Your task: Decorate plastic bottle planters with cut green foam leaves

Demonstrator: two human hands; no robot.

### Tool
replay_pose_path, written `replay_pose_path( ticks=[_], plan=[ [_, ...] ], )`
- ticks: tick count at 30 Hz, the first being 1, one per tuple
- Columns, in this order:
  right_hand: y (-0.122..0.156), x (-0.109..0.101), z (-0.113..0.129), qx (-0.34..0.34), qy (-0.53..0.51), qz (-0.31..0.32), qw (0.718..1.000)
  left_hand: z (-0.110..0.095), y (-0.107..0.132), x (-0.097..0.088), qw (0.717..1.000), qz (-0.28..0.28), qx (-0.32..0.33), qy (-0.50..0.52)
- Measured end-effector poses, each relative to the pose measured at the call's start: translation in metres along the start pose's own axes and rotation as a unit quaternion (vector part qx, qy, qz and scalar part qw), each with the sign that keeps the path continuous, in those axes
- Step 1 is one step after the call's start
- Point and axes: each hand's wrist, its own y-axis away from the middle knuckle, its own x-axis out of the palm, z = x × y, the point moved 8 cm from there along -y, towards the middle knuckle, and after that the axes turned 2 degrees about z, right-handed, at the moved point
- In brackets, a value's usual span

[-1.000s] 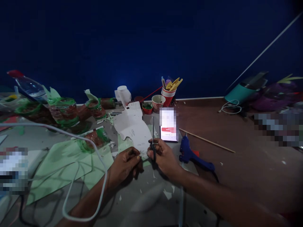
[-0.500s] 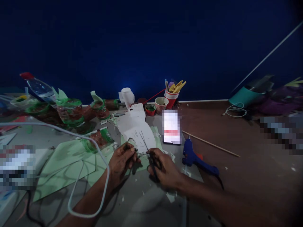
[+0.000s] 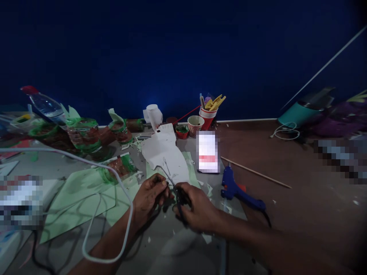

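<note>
My right hand (image 3: 197,208) is closed round the handles of dark scissors (image 3: 172,183), whose blades point up and left over a white cut paper sheet (image 3: 168,154). My left hand (image 3: 150,196) is closed in a pinch just left of the blades, at the near edge of that white sheet; what it pinches is too small to make out. Both hands rest low over the grey table (image 3: 177,252) among paper scraps.
Green paper sheets (image 3: 77,194) lie left. A white cable (image 3: 86,168) loops over my left forearm. A blue glue gun (image 3: 237,191) and a lit phone (image 3: 208,151) lie right of my hands. Green-painted plastic bottles (image 3: 83,135), cups of tools (image 3: 208,110) and a wooden stick (image 3: 255,173) stand behind.
The scissors have swung from pointing straight up to leaning left, and my right hand has dropped nearer to me. My left hand has stayed pinched beside the blades.
</note>
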Motion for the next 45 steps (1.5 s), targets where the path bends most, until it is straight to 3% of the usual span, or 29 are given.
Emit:
replay_pose_path(
  ticks=[3,10,18,24,45],
  plan=[
    [0.000,0.002,-0.002,0.004,-0.036,0.005,0.999,0.003,0.000,0.004,1.000,0.022,-0.011,-0.001],
    [0.000,0.007,-0.004,0.023,-0.109,0.028,0.993,0.005,0.000,0.003,0.999,0.013,-0.029,0.000],
    [-0.002,0.014,-0.011,0.062,-0.211,0.039,0.975,0.009,-0.003,-0.003,1.000,0.009,-0.024,0.008],
    [-0.003,0.015,-0.012,0.070,-0.254,0.046,0.964,0.000,-0.001,-0.002,1.000,0.003,0.003,-0.004],
    [-0.001,0.025,-0.016,0.110,-0.283,0.079,0.949,-0.009,-0.003,-0.014,0.997,-0.057,0.041,0.017]
  ],
)
